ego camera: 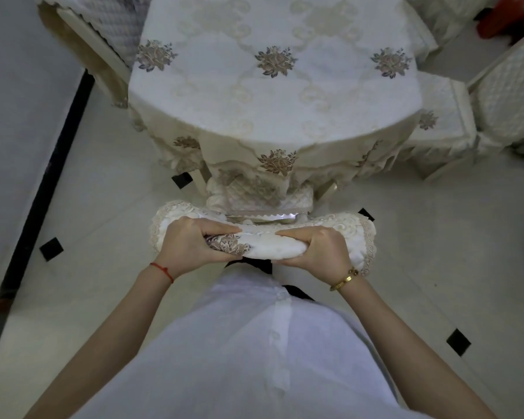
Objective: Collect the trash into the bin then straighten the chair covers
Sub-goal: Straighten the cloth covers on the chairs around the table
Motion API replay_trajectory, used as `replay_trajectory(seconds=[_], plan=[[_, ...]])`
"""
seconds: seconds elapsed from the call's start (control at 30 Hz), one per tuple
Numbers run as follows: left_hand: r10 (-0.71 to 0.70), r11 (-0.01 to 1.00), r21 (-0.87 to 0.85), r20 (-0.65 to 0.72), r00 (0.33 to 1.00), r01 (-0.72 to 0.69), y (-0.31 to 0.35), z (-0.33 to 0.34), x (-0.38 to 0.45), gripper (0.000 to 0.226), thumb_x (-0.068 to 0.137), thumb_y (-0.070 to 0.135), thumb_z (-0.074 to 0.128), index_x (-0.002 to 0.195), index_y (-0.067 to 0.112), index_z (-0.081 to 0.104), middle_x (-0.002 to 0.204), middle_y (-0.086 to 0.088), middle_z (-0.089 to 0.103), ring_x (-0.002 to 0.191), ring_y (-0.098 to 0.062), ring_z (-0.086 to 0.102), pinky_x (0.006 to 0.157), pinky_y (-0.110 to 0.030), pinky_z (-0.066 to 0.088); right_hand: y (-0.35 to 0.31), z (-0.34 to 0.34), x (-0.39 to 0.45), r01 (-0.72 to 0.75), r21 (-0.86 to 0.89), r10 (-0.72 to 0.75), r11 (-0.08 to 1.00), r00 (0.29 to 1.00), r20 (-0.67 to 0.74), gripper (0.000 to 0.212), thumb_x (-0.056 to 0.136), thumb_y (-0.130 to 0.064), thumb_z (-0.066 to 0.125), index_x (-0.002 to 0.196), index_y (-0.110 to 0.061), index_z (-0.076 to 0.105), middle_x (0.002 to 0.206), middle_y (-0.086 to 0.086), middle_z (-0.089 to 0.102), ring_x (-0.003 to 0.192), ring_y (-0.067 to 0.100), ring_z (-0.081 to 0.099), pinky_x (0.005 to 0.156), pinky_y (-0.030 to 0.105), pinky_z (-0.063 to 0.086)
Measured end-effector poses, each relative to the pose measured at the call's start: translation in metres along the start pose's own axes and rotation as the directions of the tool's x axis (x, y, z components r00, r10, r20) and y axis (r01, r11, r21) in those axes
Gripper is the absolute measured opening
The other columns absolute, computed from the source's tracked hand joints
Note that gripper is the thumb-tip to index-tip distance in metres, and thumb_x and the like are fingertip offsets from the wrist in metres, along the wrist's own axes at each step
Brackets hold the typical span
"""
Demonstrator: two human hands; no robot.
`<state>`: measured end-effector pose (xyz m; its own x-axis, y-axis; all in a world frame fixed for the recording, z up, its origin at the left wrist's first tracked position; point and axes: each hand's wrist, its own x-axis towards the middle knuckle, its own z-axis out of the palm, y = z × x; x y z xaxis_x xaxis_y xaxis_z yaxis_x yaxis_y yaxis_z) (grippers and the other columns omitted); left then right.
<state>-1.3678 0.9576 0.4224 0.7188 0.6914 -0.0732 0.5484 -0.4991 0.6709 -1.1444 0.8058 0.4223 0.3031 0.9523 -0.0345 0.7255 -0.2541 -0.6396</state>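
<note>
The cream chair cover [263, 240] carries a brown-and-blue embroidered flower and lace edging, the counter's ivory cloth [273, 95] repeats the same flowers over pale scrollwork, and the white floor [421, 237] has small black diamonds.

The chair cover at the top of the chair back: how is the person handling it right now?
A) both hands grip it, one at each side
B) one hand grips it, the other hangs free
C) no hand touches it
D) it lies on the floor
A: the left hand and right hand each curl round the chair cover on the chair back.
</note>
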Motion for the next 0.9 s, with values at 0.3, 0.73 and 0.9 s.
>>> replay_trajectory(seconds=[0.3, 0.73, 0.9], plan=[[-0.027, 0.999, -0.021, -0.016, 1.0, 0.026, 0.011, 0.011, 0.008, 0.051, 0.051, 0.072, 0.072, 0.095, 0.047, 0.074, 0.092, 0.023, 0.073, 0.088, 0.009, 0.065, 0.074, -0.01, 0.045, 0.009, -0.015, 0.003, -0.014, 0.025, 0.014, 1.0, 1.0, -0.013, 0.048, 0.057, -0.068, 0.069, 0.096, -0.041, 0.073, 0.092, -0.018, 0.073, 0.085, 0.001, 0.067, 0.069, 0.032, 0.055], [-0.027, 0.999, -0.027, -0.019, 0.999, 0.026, 0.014, 0.014, 0.005, 0.054, 0.051, 0.072, 0.071, 0.097, 0.045, 0.074, 0.092, 0.021, 0.073, 0.089, 0.008, 0.065, 0.076, -0.014, 0.048, 0.012, -0.016, 0.002, -0.035, 0.004, 0.035, 0.999, 0.999, 0.002, 0.055, 0.052, -0.072, 0.068, 0.098, -0.042, 0.072, 0.095, -0.021, 0.072, 0.086, 0.001, 0.067, 0.071, 0.031, 0.055], [-0.026, 1.0, -0.013, -0.028, 0.999, 0.026, 0.016, 0.017, 0.003, 0.054, 0.05, 0.073, 0.071, 0.097, 0.046, 0.073, 0.091, 0.02, 0.074, 0.087, 0.006, 0.066, 0.076, -0.021, 0.051, 0.018, -0.014, -0.001, -0.015, -0.007, 0.015, 1.0, 1.0, 0.001, 0.054, 0.054, -0.074, 0.068, 0.099, -0.044, 0.07, 0.094, -0.017, 0.073, 0.086, 0.004, 0.067, 0.071, 0.033, 0.054]])
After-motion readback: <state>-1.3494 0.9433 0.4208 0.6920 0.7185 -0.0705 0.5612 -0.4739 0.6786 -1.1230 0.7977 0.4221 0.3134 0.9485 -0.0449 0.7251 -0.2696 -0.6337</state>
